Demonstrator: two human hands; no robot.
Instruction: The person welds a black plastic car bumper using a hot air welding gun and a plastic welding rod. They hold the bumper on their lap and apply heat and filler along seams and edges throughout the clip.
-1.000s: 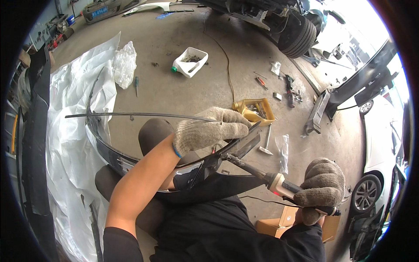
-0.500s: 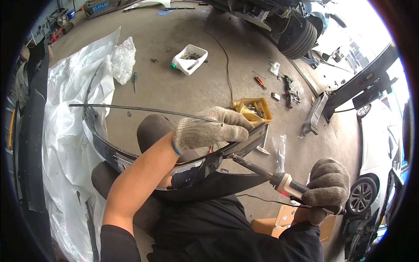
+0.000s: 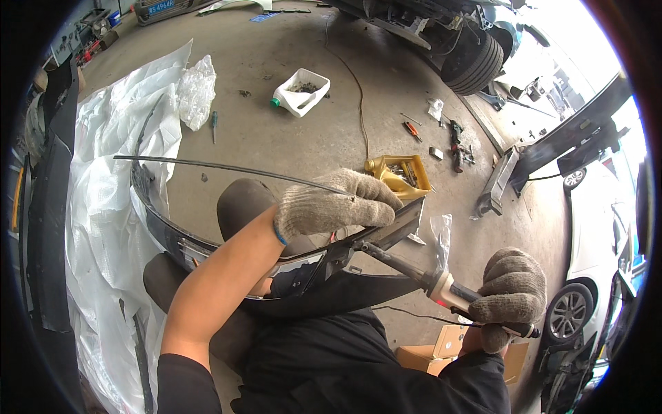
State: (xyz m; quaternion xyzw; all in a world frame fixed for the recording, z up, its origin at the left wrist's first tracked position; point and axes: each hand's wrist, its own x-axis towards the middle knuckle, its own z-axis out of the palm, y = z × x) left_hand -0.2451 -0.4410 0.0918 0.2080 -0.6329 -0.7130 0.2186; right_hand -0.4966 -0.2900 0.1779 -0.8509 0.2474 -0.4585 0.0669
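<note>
A white plastic sheet [image 3: 103, 207] lies on the left. A thin black rod [image 3: 207, 165] sticks out from the gloved left hand [image 3: 338, 201], whose fingers pinch it above the black car bumper [image 3: 345, 288] on the person's lap. A yellow jug [image 3: 422, 181] sits beyond. The gloved right hand [image 3: 510, 293] has its fingers curled around a heat gun [image 3: 452, 291], its nose by the bumper; I can't tell if they touch.

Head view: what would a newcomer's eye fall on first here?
Likely the gloved hands: at centre, the left hand holds a thin black rod; at lower right, the right hand grips a long-nosed tool pointing toward a curved black car part. Next, the crumpled white sheet along the left side.
</note>
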